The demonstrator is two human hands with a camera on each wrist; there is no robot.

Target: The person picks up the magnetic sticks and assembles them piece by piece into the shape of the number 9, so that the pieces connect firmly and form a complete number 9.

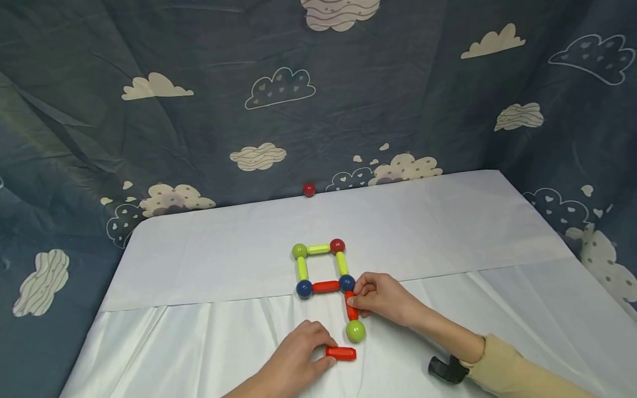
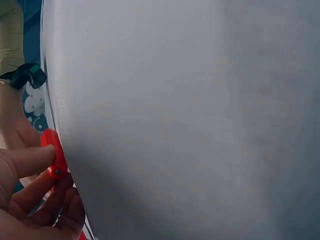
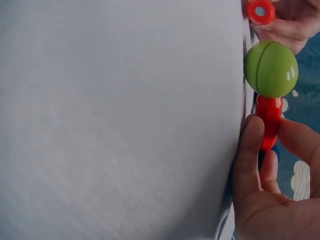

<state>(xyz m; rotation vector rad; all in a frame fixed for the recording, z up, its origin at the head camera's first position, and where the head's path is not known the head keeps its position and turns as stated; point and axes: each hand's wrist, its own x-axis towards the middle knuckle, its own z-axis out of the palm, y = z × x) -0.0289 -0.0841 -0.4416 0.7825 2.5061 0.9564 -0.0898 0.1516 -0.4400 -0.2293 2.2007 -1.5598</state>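
On the white cloth lies a square of magnetic rods and balls. Its corners are a light-green ball (image 1: 299,251), a red ball (image 1: 337,246) and two blue balls, one at near left (image 1: 304,289), the other at near right (image 1: 347,283). Yellow-green rods (image 1: 318,250) form three sides, and a red rod (image 1: 325,287) the near one. My right hand (image 1: 385,298) pinches a second red rod (image 3: 269,122) running from the near-right blue ball to a green ball (image 3: 271,70). Just below that ball, my left hand (image 1: 301,354) pinches a loose red rod (image 1: 342,354) by its left end.
A single red ball (image 1: 309,190) sits at the far edge of the white-covered table (image 1: 209,249), against a dark cloud-print curtain (image 1: 199,132). A black strap (image 1: 448,369) is on the right wrist by the sleeve. Creases run through the near cloth.
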